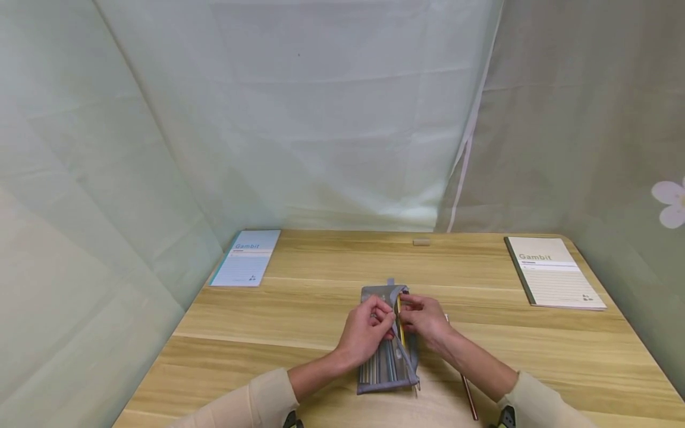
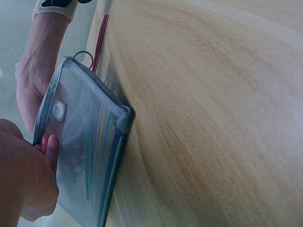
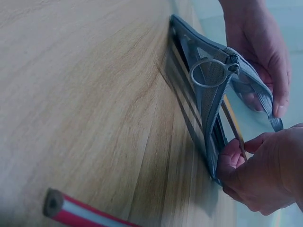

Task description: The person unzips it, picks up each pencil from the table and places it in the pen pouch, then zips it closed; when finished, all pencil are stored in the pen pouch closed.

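A grey see-through mesh pencil case (image 1: 374, 371) lies on the table with its zip side open. Several slim striped shapes show through its mesh. My left hand (image 1: 365, 331) pinches the edge of the opening and lifts it, as the left wrist view also shows. At the opening, my right hand (image 1: 425, 318) pinches a yellow pencil (image 3: 232, 118) that lies partly inside the case. A ring-shaped zip pull (image 3: 194, 78) hangs at the near end of the zip. Beneath my right forearm, a dark red pencil (image 1: 469, 397) lies on the wood.
A blue-white notebook (image 1: 247, 261) lies at the table's back left, and a cream notebook (image 1: 553, 273) with a dark spine at the right. Near the back edge sits a small tan block (image 1: 421, 242). Fabric curtains (image 1: 342, 119) enclose the table's back and sides.
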A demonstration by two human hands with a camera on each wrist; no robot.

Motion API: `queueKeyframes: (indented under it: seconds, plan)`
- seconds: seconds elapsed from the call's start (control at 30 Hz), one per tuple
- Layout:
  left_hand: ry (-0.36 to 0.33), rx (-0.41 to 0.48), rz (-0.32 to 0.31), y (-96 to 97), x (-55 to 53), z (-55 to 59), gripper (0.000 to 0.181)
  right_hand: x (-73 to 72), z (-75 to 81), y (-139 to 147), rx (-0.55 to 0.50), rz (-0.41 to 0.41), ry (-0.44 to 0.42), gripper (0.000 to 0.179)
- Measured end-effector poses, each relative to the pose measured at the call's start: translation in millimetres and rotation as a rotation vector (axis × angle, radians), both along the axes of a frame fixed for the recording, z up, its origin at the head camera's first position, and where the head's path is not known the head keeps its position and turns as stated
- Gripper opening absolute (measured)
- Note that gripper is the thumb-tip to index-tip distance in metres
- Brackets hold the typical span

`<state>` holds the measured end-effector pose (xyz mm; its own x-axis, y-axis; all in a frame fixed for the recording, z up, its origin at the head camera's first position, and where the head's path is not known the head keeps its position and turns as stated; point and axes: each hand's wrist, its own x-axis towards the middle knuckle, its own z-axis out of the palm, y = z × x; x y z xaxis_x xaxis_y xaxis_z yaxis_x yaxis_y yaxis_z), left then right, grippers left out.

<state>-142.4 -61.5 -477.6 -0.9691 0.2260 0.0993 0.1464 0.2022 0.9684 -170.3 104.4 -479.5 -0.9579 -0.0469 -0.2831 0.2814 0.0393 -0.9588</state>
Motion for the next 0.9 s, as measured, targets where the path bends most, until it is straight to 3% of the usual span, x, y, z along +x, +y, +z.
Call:
queueKeyframes:
  seconds: [0.47, 0.9]
  plan:
    - [0.004, -0.005, 0.000, 0.3, -1.6, -0.8, 0.006, 0.1, -2.4, -2.6, 0.098, 0.051, 0.057, 0.051]
    - [0.022, 0.037, -0.010, 0.2, -2.0, -1.1, 0.007, -0.4, -2.8, -6.5, 0.106, 0.091, 0.083, 0.042]
